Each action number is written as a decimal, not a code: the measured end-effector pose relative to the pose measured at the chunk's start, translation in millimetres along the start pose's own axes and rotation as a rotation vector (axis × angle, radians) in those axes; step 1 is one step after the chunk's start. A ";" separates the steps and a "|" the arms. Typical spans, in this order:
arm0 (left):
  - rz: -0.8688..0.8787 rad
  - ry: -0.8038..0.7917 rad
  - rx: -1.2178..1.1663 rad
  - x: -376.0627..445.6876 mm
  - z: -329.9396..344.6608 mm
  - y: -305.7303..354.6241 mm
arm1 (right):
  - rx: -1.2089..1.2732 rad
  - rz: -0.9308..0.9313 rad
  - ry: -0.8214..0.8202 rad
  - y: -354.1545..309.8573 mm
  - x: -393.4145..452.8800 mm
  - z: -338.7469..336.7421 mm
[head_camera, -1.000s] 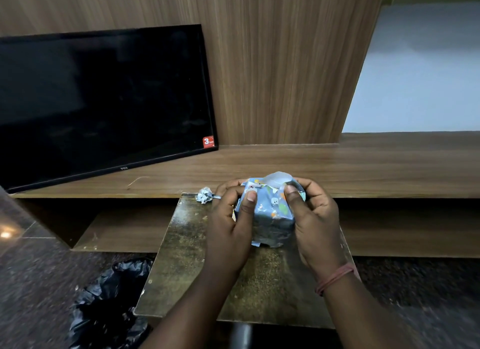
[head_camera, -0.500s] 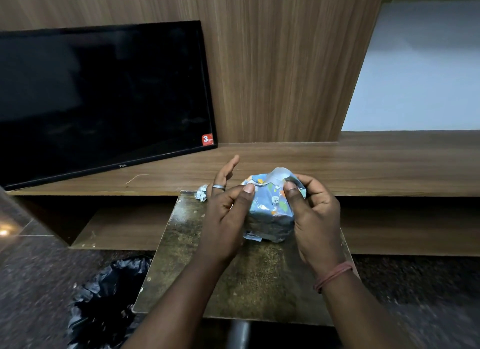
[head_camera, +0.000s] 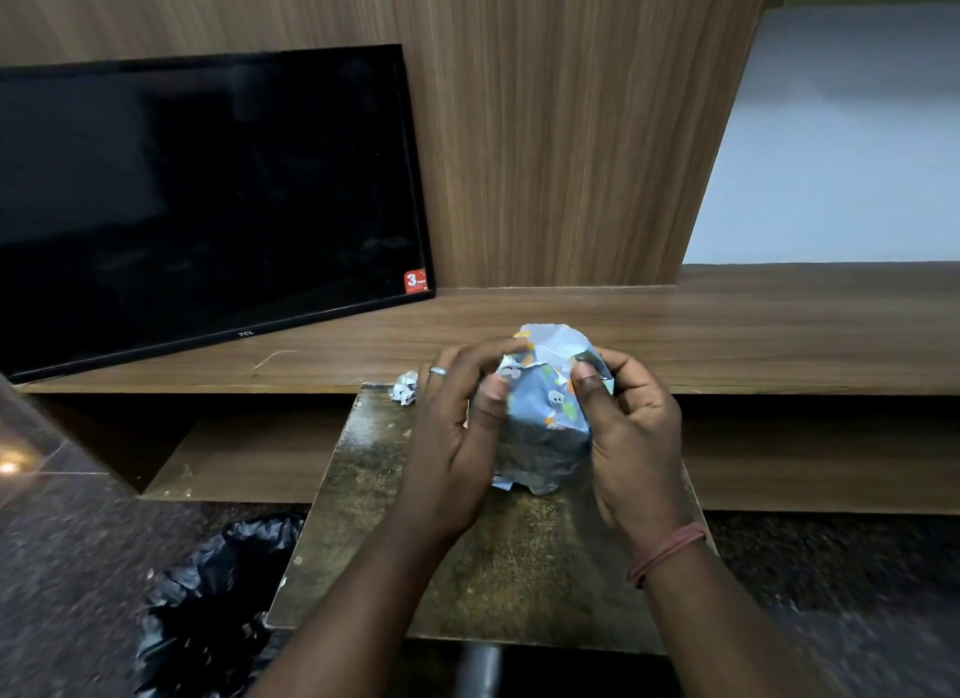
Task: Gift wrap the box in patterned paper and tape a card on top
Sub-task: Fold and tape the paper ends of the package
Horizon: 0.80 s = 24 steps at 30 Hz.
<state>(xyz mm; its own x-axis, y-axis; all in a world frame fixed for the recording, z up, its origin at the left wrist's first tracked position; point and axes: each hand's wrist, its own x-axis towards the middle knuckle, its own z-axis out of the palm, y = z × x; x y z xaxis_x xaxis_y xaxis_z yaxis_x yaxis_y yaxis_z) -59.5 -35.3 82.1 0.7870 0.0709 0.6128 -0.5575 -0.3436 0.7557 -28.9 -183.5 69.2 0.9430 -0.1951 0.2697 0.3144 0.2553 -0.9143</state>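
The box (head_camera: 545,416), covered in light blue paper with small cartoon figures, stands on a small worn table (head_camera: 519,567). My left hand (head_camera: 457,437) grips its left side, thumb pressed on the front paper. My right hand (head_camera: 628,437) holds the right side, its thumb pinching the paper near the top. A loose paper flap (head_camera: 556,341) sticks up at the top of the box. No card or tape is in view.
A crumpled scrap of paper (head_camera: 405,387) lies at the table's far left corner. Behind runs a long wooden shelf (head_camera: 727,333) with a black television (head_camera: 208,203) leaning on the wall. A black plastic bag (head_camera: 218,593) sits on the floor at left.
My left fingers, raised half a second ago, have curled back round the box's left side. The top flap has been pressed further over the box.
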 end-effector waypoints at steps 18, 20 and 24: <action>-0.514 0.031 -0.373 21.4 -18.2 1.7 | -0.032 0.000 -0.100 -3.0 -6.8 5.5; -0.512 0.079 -0.374 20.7 -16.4 6.8 | -0.025 0.002 -0.107 -4.1 -8.1 7.3; -0.465 0.136 -0.343 17.7 -13.2 7.3 | -0.019 -0.005 -0.101 -7.1 -8.9 10.0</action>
<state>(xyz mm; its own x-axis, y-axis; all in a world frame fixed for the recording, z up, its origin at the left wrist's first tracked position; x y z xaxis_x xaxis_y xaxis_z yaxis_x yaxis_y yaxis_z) -53.1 -24.2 101.5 0.9408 0.2690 0.2061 -0.2332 0.0727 0.9697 -38.4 -174.1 76.3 0.9479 -0.1001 0.3025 0.3180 0.2363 -0.9182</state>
